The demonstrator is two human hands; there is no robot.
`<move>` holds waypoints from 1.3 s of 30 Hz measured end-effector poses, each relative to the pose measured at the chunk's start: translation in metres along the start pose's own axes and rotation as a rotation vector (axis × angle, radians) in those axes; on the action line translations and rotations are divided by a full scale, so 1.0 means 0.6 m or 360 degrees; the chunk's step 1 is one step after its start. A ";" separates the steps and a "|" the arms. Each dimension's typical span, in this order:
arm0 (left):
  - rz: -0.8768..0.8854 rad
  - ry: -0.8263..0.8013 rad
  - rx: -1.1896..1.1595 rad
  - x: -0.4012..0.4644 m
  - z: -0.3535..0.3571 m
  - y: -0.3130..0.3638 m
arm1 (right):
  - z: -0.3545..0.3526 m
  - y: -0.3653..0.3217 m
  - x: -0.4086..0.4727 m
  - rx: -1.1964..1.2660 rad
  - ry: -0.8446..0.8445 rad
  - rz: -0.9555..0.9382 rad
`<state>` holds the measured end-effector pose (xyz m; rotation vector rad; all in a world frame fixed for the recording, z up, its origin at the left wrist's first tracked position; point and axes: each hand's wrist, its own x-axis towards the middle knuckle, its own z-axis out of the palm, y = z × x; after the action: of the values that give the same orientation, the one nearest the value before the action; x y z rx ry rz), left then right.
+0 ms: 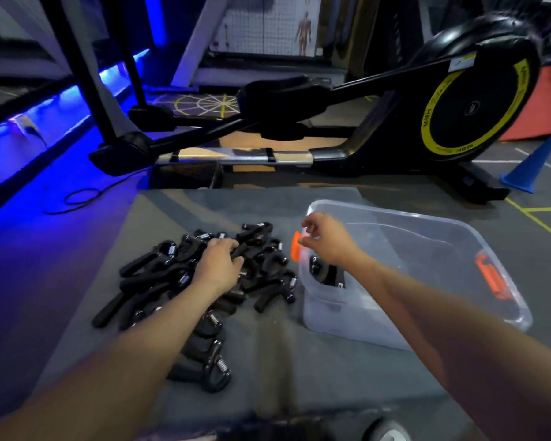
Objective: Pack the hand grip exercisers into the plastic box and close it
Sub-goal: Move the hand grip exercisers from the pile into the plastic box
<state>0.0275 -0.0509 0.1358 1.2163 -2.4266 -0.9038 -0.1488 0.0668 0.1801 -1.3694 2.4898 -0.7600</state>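
Many exercisers (204, 275) piled, axes mixed; left hand (218, 262) grips one (right hand (325, 240) loose, empty).

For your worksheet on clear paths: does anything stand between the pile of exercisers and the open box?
Nothing visible does. The pile lies beside the box, which has no lid on; only the right hand hovers over its near rim.

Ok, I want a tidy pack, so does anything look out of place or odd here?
Nothing looks damaged. The grip exercisers lie in a loose, tangled heap on the mat beside the plastic box, which holds only a few. The left hand rests on the heap; the right hand hovers over the box, empty.
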 end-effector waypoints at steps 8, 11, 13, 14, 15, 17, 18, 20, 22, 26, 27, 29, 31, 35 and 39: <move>-0.0230 -0.0023 0.0053 -0.117 -0.012 -0.176 | 0.177 -0.079 -0.071 0.0140 -0.0248 -0.0006; -0.0300 -0.0068 0.0070 -0.147 0.005 -0.238 | 0.253 -0.082 -0.097 0.0121 -0.0404 -0.0017; -0.0302 -0.0133 0.0083 -0.163 0.019 -0.272 | 0.295 -0.079 -0.108 0.0052 -0.0509 -0.0019; -0.0288 -0.0169 0.0096 -0.168 0.027 -0.286 | 0.312 -0.077 -0.113 0.0014 -0.0561 -0.0024; -0.0279 -0.0207 0.0116 -0.172 0.034 -0.297 | 0.328 -0.073 -0.114 -0.0020 -0.0614 -0.0029; -0.0244 -0.0268 0.0162 -0.174 0.047 -0.311 | 0.354 -0.064 -0.114 -0.0072 -0.0686 -0.0040; -0.0212 -0.0302 0.0184 -0.171 0.053 -0.316 | 0.365 -0.058 -0.112 -0.0083 -0.0714 -0.0037; -0.0145 -0.0381 0.0260 -0.166 0.069 -0.321 | 0.380 -0.044 -0.109 -0.0094 -0.0759 -0.0004; -0.0100 -0.0436 0.0360 -0.161 0.083 -0.321 | 0.390 -0.032 -0.107 -0.0115 -0.0784 0.0027; 0.0027 -0.0469 0.0624 -0.156 0.104 -0.324 | 0.408 -0.011 -0.101 -0.0119 -0.0809 0.0064; 0.0047 -0.0460 0.0677 -0.155 0.106 -0.325 | 0.412 -0.009 -0.100 -0.0114 -0.0814 0.0071; 0.0066 -0.0449 0.0727 -0.151 0.106 -0.326 | 0.413 -0.008 -0.099 -0.0102 -0.0823 0.0073; 0.0069 -0.0475 0.0737 -0.147 0.103 -0.322 | 0.405 -0.011 -0.098 -0.0108 -0.0815 0.0067; 0.0082 -0.0497 0.0659 -0.144 0.088 -0.301 | 0.366 -0.021 -0.094 -0.0060 -0.0733 0.0080; 0.0094 -0.0345 0.0476 -0.152 0.062 -0.253 | 0.303 -0.038 -0.101 0.0103 -0.0623 0.0155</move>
<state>0.1585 -0.0314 0.0122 1.1860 -2.8361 -0.7060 -0.0248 0.0452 0.0338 -1.2266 2.1872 -0.4908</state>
